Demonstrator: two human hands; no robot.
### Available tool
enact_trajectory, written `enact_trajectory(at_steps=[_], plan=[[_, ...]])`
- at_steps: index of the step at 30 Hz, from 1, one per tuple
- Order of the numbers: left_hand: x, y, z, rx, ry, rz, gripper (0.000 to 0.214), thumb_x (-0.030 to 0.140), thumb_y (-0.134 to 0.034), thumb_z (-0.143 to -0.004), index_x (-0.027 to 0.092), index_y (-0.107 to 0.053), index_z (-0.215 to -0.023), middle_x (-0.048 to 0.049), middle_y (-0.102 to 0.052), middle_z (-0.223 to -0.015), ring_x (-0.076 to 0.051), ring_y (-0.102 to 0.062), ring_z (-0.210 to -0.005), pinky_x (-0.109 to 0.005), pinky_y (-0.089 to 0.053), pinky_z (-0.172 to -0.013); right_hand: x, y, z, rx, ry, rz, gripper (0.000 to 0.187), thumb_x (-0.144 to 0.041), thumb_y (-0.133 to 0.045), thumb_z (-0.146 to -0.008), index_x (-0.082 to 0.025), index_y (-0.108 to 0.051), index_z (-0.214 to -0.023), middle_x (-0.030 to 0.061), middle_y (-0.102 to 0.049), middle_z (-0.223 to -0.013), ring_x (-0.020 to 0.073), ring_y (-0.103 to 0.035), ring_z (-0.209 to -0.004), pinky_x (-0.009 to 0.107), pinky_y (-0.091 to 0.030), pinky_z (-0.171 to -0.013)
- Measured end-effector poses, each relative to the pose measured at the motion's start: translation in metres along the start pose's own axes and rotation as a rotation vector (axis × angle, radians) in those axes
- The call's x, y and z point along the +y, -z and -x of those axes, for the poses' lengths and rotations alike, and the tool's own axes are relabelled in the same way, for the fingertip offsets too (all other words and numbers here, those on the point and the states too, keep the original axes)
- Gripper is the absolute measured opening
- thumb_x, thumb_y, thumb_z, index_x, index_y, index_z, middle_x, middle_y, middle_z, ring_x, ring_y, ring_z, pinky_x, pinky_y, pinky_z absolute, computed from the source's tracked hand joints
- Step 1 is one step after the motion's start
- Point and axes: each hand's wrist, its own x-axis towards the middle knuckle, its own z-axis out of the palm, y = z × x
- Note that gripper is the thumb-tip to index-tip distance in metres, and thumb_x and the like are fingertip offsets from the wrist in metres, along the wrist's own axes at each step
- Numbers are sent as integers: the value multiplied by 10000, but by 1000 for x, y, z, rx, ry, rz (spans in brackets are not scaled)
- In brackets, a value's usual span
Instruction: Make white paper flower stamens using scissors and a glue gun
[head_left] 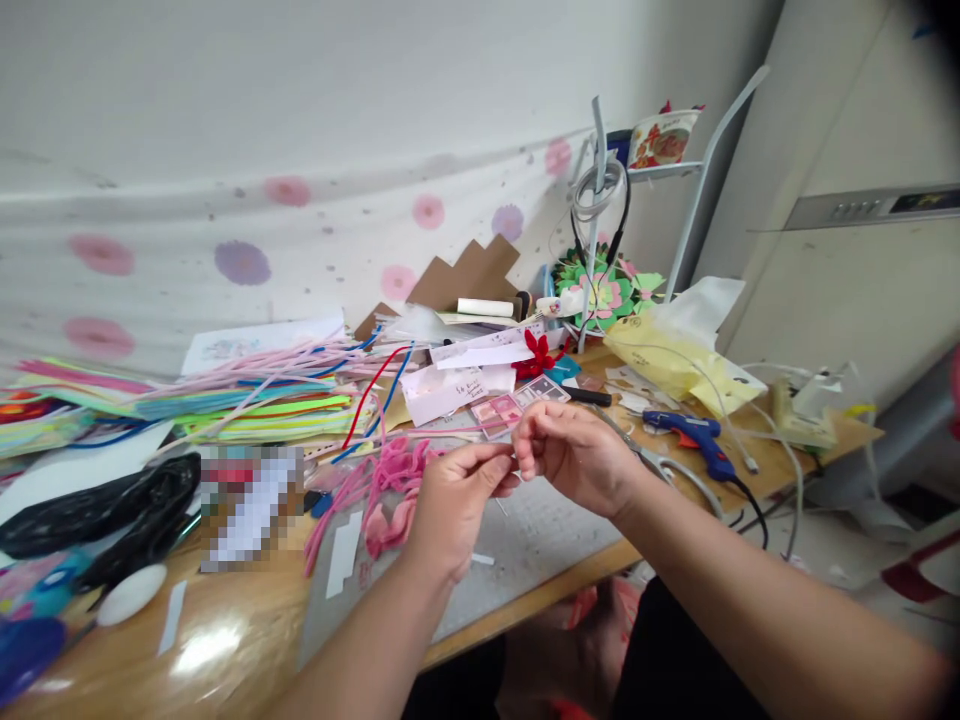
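Note:
Over the grey cutting mat (pixel 540 530), my two hands meet at the fingertips. My left hand (pixel 455 500) pinches with thumb and forefinger. My right hand (pixel 581 455) is closed too, its fingers curled towards the left fingertips. Whatever lies between them is too small or hidden to make out. Close to my left hand, pink fuzzy chenille-stem shapes (pixel 394 480) lie on the mat. White paper strips (pixel 344 555) rest there as well. Just beyond the fingers is a pink-and-white patterned card (pixel 499 412).
Bundles of coloured chenille stems (pixel 277 410) cover the table's left back. A blue glue gun (pixel 697 437) and scissors (pixel 660 462) lie to the right. Behind them are a yellow bag (pixel 667 350) and a power strip (pixel 806 410). A black plastic bag (pixel 105 505) sits at left.

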Motion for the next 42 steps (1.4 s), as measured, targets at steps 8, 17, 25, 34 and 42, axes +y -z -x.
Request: enact_trajectory(at_steps=[8, 17, 25, 34, 42], plan=[[-8, 3, 11, 137, -43, 175, 112, 230, -735, -688, 138, -674, -701, -10, -647, -651, -92, -543, -580, -205, -408, -547, 17, -18, 4, -4, 16, -57, 222, -321, -657, -788, -121, -718, -863, 91, -717, -901, 101, -593, -651, 201, -507, -601], [-2, 16, 18, 92, 10, 278, 91, 202, -725, -700, 136, -664, -685, 18, -585, -611, -69, -495, -560, -190, -400, -557, 25, -14, 6, 71, 107, 173, 167, -276, -684, -781, -207, -733, -925, 33, -659, -821, 106, -549, -663, 213, -470, -580], [1, 16, 26, 26, 113, 303, 187, 265, -776, -676, 107, -677, -675, -5, -624, -568, -62, -522, -483, -168, -391, -480, 27, -19, 10, -18, 233, 554, 134, -259, -688, -783, -241, -769, -888, 26, -584, -784, 118, -547, -668, 251, -473, -587], [-3, 22, 30, -65, 161, 346, 348, 339, -858, -546, 132, -578, -550, 9, -600, -446, -64, -491, -384, -166, -322, -408, 35, -22, 15, -53, 107, 346, 108, -271, -761, -713, -213, -767, -804, 12, -569, -794, 99, -557, -622, 252, -482, -568], [-13, 18, 40, -118, 152, 265, 473, 540, -810, -504, 141, -558, -518, 19, -538, -412, -68, -426, -361, -195, -311, -400, 23, -29, 37, -185, -4, 543, 202, -358, -579, -877, -200, -532, -761, 8, -602, -662, 148, -615, -620, 285, -492, -593]])
